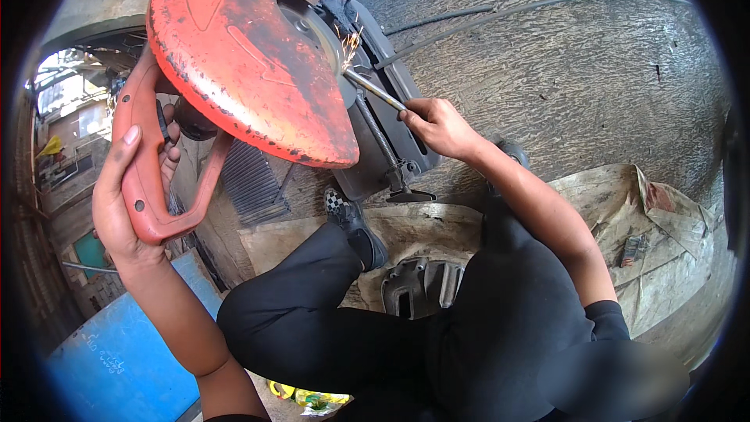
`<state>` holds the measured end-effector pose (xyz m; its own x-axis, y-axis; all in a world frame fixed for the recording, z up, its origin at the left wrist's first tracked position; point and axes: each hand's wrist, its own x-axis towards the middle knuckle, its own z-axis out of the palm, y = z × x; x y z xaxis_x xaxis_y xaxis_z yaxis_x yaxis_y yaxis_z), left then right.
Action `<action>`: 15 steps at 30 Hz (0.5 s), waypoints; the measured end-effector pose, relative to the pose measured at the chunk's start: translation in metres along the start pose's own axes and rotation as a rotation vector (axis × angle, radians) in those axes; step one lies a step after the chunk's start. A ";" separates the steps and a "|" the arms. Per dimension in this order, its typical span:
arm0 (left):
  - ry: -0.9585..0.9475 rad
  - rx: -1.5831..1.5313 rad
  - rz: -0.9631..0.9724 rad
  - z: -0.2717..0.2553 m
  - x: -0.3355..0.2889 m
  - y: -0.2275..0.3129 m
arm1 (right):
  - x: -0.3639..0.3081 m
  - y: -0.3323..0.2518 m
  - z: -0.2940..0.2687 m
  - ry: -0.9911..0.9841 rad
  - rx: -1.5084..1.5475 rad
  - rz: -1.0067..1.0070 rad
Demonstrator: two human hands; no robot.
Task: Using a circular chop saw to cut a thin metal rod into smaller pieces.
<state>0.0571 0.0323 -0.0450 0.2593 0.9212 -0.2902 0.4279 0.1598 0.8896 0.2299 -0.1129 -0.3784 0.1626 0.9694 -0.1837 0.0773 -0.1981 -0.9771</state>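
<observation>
Red saw (250,62), upper left, on a grey base (414,141) on the floor (562,70). The left hand (117,195) is wrapped round its handle (141,109); the right hand (441,129), well apart, grips a rod (375,89) whose far end meets the blade (329,41) amid sparks (351,44).

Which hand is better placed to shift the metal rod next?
Probably the right hand: it holds the metal rod by its near end, while the left hand is wrapped around the red handle.

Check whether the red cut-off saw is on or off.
The saw is on: sparks fly where the metal rod, held in the right hand, meets its disc.
</observation>
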 end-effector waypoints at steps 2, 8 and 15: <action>-0.002 -0.005 0.004 0.002 0.000 -0.001 | -0.001 -0.003 -0.002 0.030 -0.007 0.003; 0.010 0.004 0.015 0.004 -0.001 -0.001 | -0.001 -0.014 -0.003 0.095 -0.085 -0.074; -0.001 0.006 0.017 0.003 0.000 0.000 | 0.000 -0.007 0.000 0.153 -0.109 -0.161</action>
<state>0.0599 0.0310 -0.0462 0.2671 0.9234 -0.2757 0.4289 0.1422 0.8921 0.2293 -0.1114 -0.3718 0.2860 0.9582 0.0000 0.2186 -0.0653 -0.9736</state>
